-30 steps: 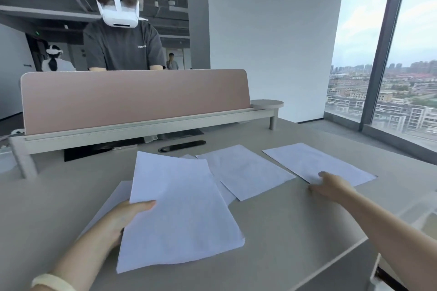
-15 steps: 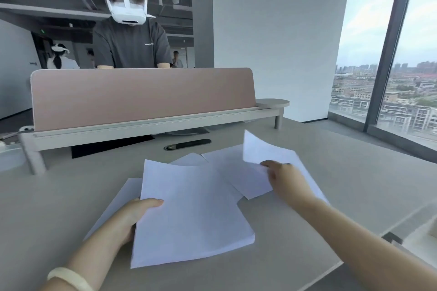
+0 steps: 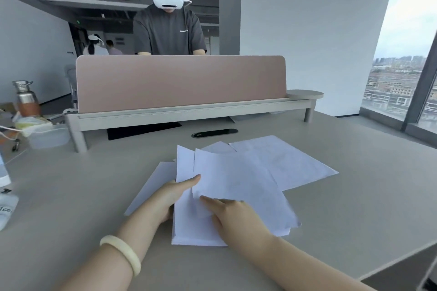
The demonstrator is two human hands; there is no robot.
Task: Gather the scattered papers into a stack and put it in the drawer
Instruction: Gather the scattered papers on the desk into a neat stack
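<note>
Steel water bottle (image 3: 25, 98) far left on the desk (image 3: 71, 196). Left hand (image 3: 173, 194) grips the paper stack's (image 3: 189, 227) left edge, thumb on top. Right hand (image 3: 233, 214) lies flat and open on the top sheet (image 3: 238, 179) — fingers extended. Loose sheet (image 3: 290, 160) lies to the right, partly under the pile — drawer location can't be told.

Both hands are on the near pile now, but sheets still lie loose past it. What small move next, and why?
Probably reach the right hand to the sheet at far right and slide it onto the stack, while the left hand pins the stack's left edge. That sheet lies fanned out beyond the pile, and another pokes out under the left hand.
</note>
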